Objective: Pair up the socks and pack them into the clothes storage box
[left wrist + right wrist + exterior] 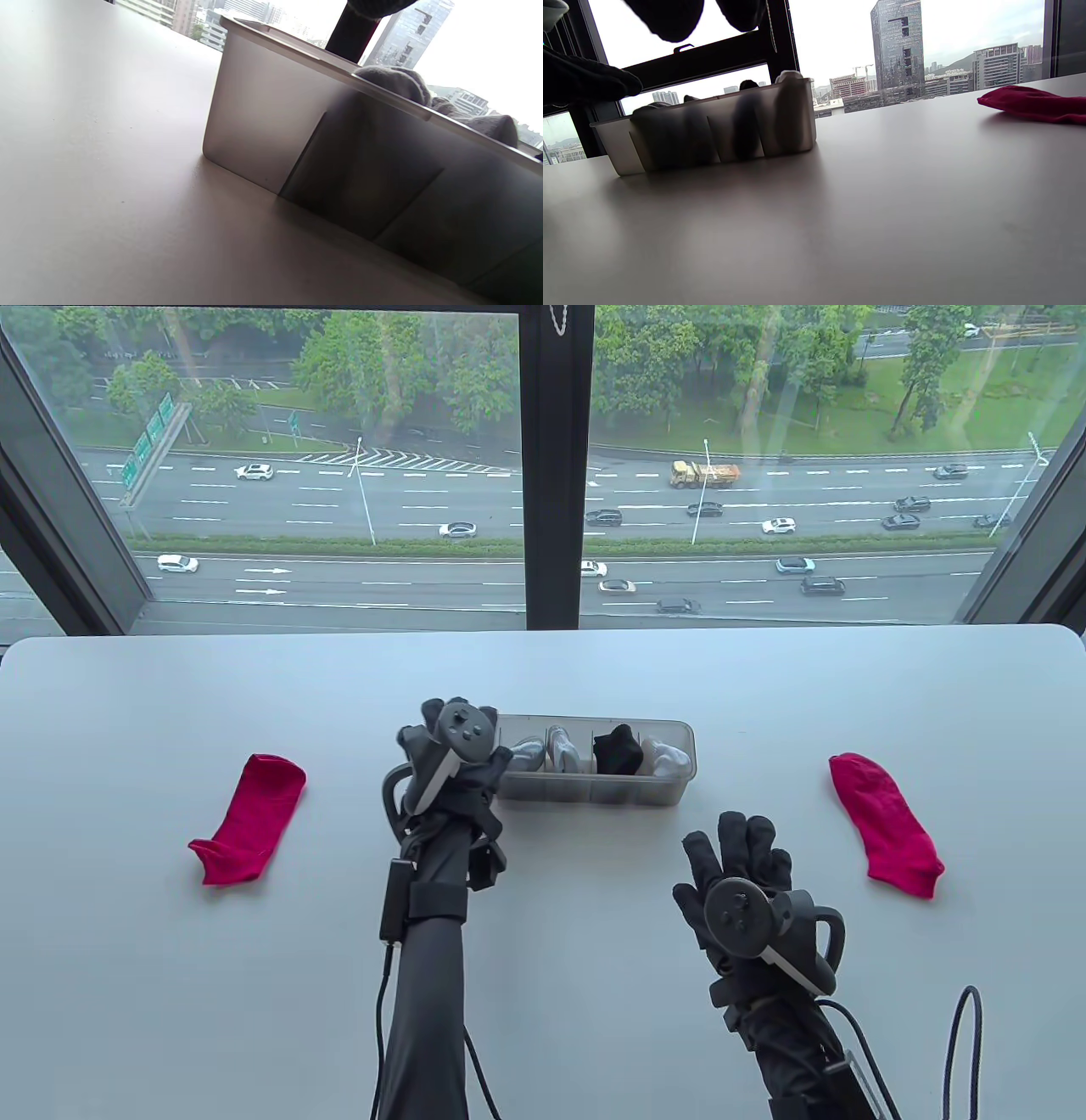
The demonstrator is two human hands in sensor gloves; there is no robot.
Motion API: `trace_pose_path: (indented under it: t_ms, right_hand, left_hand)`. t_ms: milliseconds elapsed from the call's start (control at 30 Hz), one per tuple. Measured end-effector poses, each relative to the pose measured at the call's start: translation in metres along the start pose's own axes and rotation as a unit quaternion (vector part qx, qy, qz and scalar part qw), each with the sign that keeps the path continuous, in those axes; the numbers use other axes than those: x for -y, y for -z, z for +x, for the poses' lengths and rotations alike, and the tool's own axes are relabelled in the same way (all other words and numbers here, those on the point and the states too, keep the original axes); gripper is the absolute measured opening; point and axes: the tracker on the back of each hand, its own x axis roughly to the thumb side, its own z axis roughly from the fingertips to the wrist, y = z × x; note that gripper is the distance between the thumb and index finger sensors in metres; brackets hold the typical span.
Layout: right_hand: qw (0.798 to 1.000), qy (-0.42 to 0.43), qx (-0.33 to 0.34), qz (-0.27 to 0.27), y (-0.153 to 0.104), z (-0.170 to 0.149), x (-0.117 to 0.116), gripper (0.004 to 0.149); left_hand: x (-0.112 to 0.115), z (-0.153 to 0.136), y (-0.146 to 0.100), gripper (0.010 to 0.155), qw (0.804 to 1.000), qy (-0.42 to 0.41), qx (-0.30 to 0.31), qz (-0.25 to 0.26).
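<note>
A translucent storage box (585, 791) with several compartments stands mid-table, holding rolled grey socks (556, 746), a black pair (618, 751) and a white pair (666, 759). My left hand (462, 751) hovers over the box's left end, fingers bent down, with nothing visibly held. Its wrist view shows the box wall (263, 118), an empty end compartment and a grey sock (394, 80). My right hand (736, 848) lies spread and empty in front of the box's right end. One red sock (250, 819) lies flat at the left, another red sock (882, 823) at the right, also seen as red sock (1035, 103).
The white table (543, 678) ends at a window wall behind the box. Glove cables (967, 1027) trail off the near edge by my right forearm. From the right wrist view the box (712, 127) stands left of centre.
</note>
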Motion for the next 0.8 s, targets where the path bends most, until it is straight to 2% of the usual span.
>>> trace_pose_path:
  t_ms: [67, 200, 300, 433, 500, 633, 700, 800]
  right_hand:
    - [1.000, 0.003, 0.001, 0.001, 0.000, 0.000, 0.000, 0.063]
    - [1.000, -0.001, 0.003, 0.007, 0.000, 0.001, -0.001, 0.063]
    - [1.000, 0.000, 0.004, 0.010, -0.001, -0.001, -0.002, 0.063]
    - [1.000, 0.004, 0.005, 0.015, -0.002, -0.001, -0.002, 0.063]
    - [1.000, 0.003, 0.006, 0.019, -0.002, 0.000, -0.003, 0.062]
    - [1.000, 0.000, 0.000, 0.027, -0.002, -0.001, -0.005, 0.062]
    - [1.000, 0.001, -0.001, 0.028, -0.002, -0.002, -0.005, 0.062]
    - [1.000, 0.006, -0.002, 0.030, -0.002, -0.002, -0.005, 0.062]
  left_hand:
    - [-0.023, -0.039, 0.000, 0.068, 0.999, 0.009, -0.041, 0.004]
    - [-0.044, -0.114, -0.008, 0.072, 0.992, 0.018, -0.126, -0.017]
    - [-0.044, -0.169, -0.018, 0.075, 0.985, -0.020, -0.166, -0.040]
    - [-0.034, -0.225, -0.029, 0.081, 0.960, -0.035, -0.244, -0.132]
    - [-0.026, -0.242, -0.033, 0.082, 0.947, -0.041, -0.270, -0.167]
    - [-0.008, -0.251, -0.035, 0.075, 0.947, -0.014, -0.269, -0.176]
    - [-0.006, -0.244, -0.038, 0.071, 0.961, 0.026, -0.249, -0.117]
    - [-0.006, -0.231, -0.042, 0.045, 0.971, 0.065, -0.221, -0.061]
